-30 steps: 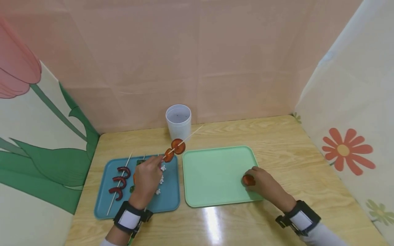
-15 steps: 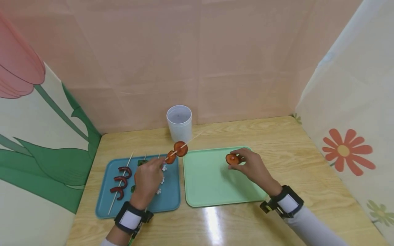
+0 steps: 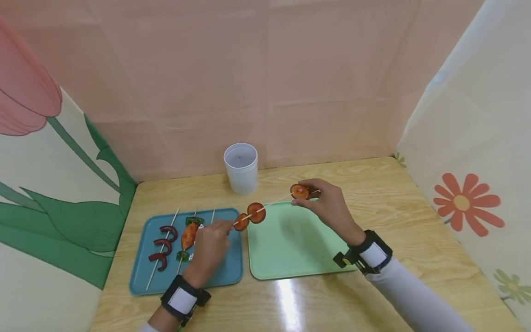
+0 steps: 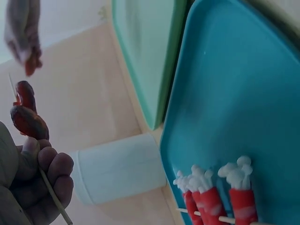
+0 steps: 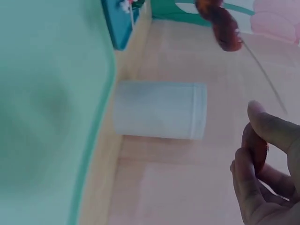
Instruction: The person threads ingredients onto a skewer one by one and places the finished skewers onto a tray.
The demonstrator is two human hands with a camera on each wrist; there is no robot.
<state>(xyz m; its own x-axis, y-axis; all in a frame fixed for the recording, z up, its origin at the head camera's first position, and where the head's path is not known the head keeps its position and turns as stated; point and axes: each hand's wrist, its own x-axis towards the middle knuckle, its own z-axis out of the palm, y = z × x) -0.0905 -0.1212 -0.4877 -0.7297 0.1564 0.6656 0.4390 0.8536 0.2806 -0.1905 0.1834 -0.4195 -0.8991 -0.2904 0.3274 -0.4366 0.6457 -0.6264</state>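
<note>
My left hand, above the blue tray, pinches a thin wooden skewer near its lower end. Threaded on it, close to the fingers, are two brown-orange mushroom slices, a larger one and a smaller one. Between thumb and fingers my right hand holds a third mushroom slice over the far edge of the green tray. In the right wrist view the skewer's point lies near that held slice, seemingly apart from it.
On the blue tray lie a skewer of curled dark-red pieces, one with orange and green pieces, and red-and-white pieces on a stick. A white cup stands behind, near the pink backdrop.
My right hand has lifted the third mushroom slice off the green tray and carried it up and left to the skewer's tip. My left hand has shifted slightly right with the skewer.
</note>
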